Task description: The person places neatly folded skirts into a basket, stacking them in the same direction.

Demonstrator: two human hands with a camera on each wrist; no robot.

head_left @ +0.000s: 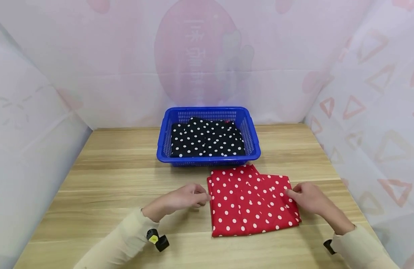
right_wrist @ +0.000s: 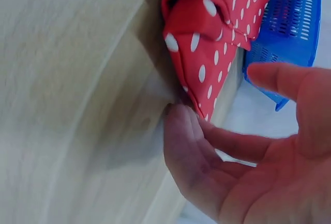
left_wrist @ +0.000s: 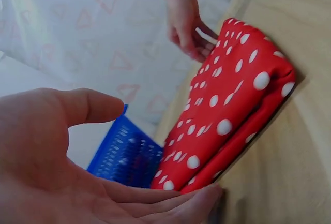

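Observation:
A folded red cloth with white dots (head_left: 250, 203) lies on the wooden table, layered along its edges. At its left side is my left hand (head_left: 188, 197); in the left wrist view the thumb (left_wrist: 98, 106) stands away from the fingers (left_wrist: 176, 203), which reach to the cloth's near edge. My right hand (head_left: 311, 198) is at the opposite side. The right wrist view has its fingertips (right_wrist: 181, 125) at the lower edge of the cloth (right_wrist: 207, 63), while the thumb stays apart from them. Neither hand pinches the cloth.
A blue plastic basket (head_left: 213, 159) stands just behind the red cloth, with folded black white-dotted cloth (head_left: 207, 138) inside. Printed fabric walls (head_left: 109, 74) enclose the wooden table (head_left: 109, 168) at the back and both sides.

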